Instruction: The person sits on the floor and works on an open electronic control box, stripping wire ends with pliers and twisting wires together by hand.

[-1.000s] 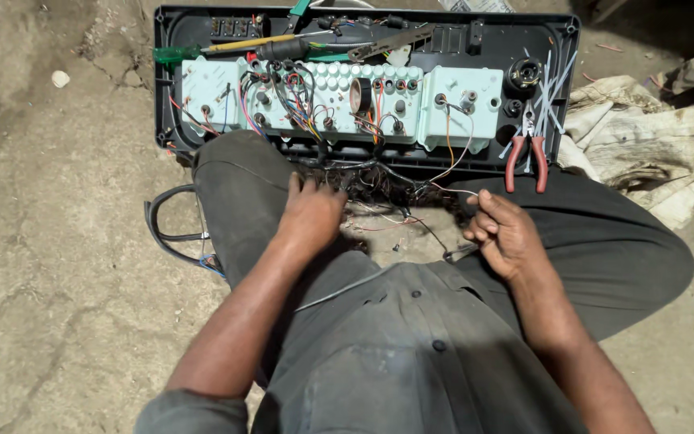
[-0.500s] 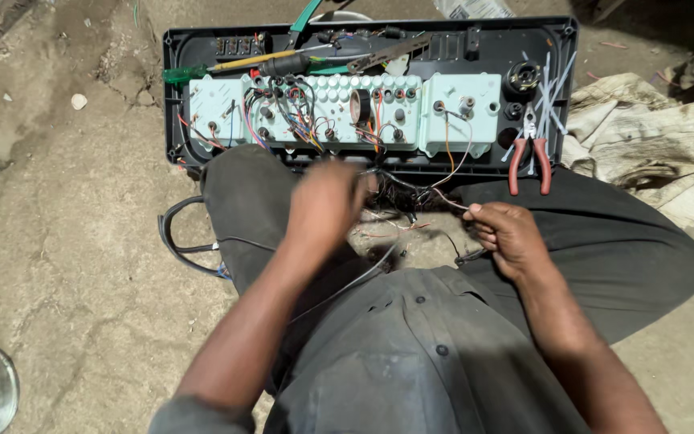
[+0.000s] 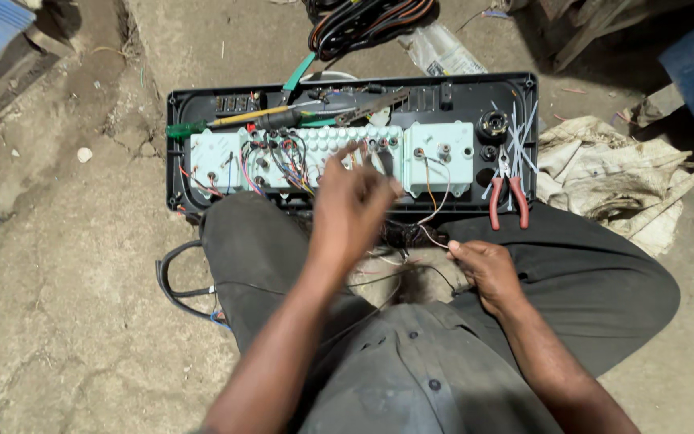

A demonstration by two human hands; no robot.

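The left hand (image 3: 351,210) is raised over the near edge of the black panel (image 3: 202,100), blurred, its fingers spread and loosely curled toward the pale green instrument backs (image 3: 327,157); whether it grips anything cannot be told. The right hand (image 3: 487,273) rests low over the lap, thumb and fingers pinched shut on a thin wire (image 3: 431,237) that runs up toward the panel. Between the hands lies a dark tangle of wires (image 3: 399,237) at the panel's near edge. The panel lies on the floor (image 3: 58,321) across the person's crossed legs. Along its far edge lie a green-handled screwdriver (image 3: 202,127) and a yellow-shafted tool (image 3: 246,116). At its right end rest red-handled pliers (image 3: 508,193) beside some white cable ties (image 3: 520,133). A crumpled cloth (image 3: 620,177) lies on the floor to the right, and a bundle of cables (image 3: 367,24) beyond the far edge.
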